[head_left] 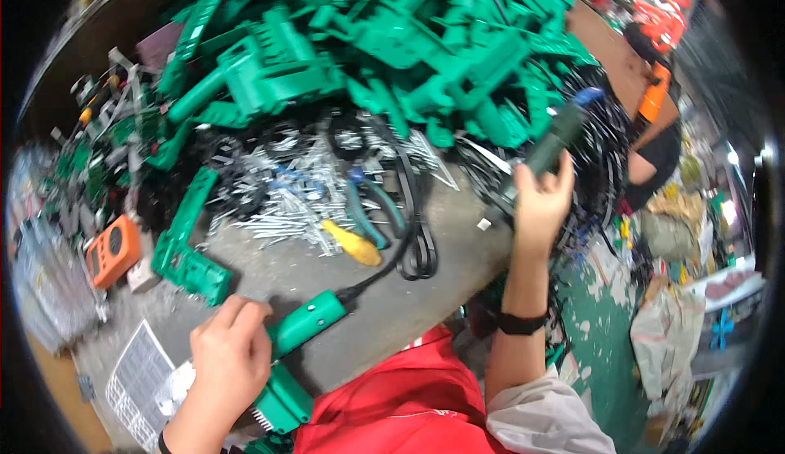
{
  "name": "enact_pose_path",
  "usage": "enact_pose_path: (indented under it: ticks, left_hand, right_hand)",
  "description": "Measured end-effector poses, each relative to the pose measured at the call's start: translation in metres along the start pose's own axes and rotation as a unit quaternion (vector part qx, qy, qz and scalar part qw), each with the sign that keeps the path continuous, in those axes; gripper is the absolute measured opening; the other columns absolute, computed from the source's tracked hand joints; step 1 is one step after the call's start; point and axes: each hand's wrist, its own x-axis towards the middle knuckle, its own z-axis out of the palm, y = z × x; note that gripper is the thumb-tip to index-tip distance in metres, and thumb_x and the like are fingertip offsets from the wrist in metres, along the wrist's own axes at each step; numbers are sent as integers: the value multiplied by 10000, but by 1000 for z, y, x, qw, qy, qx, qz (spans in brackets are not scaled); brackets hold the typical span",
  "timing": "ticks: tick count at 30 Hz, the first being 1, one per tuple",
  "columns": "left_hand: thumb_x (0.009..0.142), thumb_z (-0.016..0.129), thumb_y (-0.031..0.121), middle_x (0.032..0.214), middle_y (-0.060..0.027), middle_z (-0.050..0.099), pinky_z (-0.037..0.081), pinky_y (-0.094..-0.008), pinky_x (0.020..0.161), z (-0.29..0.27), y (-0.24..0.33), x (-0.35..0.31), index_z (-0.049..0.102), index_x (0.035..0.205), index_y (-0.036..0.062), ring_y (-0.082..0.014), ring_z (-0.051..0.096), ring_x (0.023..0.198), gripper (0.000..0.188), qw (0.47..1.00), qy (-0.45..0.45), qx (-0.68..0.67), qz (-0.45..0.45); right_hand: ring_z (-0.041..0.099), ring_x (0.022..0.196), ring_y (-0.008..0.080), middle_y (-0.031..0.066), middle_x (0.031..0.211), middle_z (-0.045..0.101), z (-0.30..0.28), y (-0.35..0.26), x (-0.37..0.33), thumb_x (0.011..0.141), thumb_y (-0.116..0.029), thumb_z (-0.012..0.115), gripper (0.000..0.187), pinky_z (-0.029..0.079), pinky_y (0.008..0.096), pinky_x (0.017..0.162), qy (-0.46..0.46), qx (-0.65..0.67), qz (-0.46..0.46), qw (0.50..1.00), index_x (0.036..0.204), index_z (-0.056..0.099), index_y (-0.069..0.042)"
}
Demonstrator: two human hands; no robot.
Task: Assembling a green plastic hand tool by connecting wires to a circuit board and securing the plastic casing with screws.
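Observation:
My left hand [233, 348] is closed on a green corded plastic tool [307, 323] lying at the table's near edge. A black cord runs from its end, and a comb-like row of light teeth shows on its lower part [282, 401]. Raised off to the right, my right hand [541, 204] grips a dark green, rod-shaped tool resembling an electric screwdriver [556, 139], its far end blue. Between the hands lie a yellow-handled tool [352, 243] and teal-handled pliers [368, 213]. A loose green housing half [192, 245] rests beyond my left hand.
Green plastic housings [392, 37] are heaped at the far side. Before them lie long metal pins or screws [286, 209] and coiled black cords [417, 249]. An orange box-shaped device [113, 251], a printed sheet [139, 384] and plastic bags [49, 282] are at left.

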Motion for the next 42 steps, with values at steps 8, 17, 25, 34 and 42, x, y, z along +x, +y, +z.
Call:
enact_pose_path:
  ticks: [8,17,25,34,42]
  left_hand:
    - [735,716,69,1047,-122,644,513,-413,768,4,10,3,604,1142,64,-328,644,906,422,989,-24,41,137]
    - [672,764,84,864,-111,615,494,-429,680,23,8,1,635,1014,38,-319,626,799,369,998,-20,-25,61]
    - [620,753,85,843,-97,552,495,-389,656,28,9,-1,630,989,11,-288,568,787,395,996,21,-67,48]
    - [603,769,69,869,-113,522,493,-417,668,32,4,-2,595,970,33,-319,562,821,408,997,20,-71,33]
    - [631,775,70,876,-119,528,482,-425,675,30,6,1,581,938,35,-330,562,829,365,995,15,-85,42]
  right_hand:
    - [499,718,162,31,824,483,20,-125,-50,939,-391,547,578,451,349,766,-243,435,93,862,1353,434,-3]
    - [504,582,145,38,752,508,82,-130,-102,822,-609,623,691,449,318,626,-499,420,-53,756,1161,449,-33]
    - [599,475,169,41,693,616,106,-154,-89,759,-473,802,610,491,286,518,-698,294,-3,653,983,369,-106]
    - [464,540,113,3,702,478,101,-133,-112,860,-604,590,747,390,276,553,-488,329,0,808,1287,460,-6]
    - [556,520,147,15,714,557,85,-139,-97,809,-478,746,577,460,286,526,-617,383,-47,686,1068,410,-87]
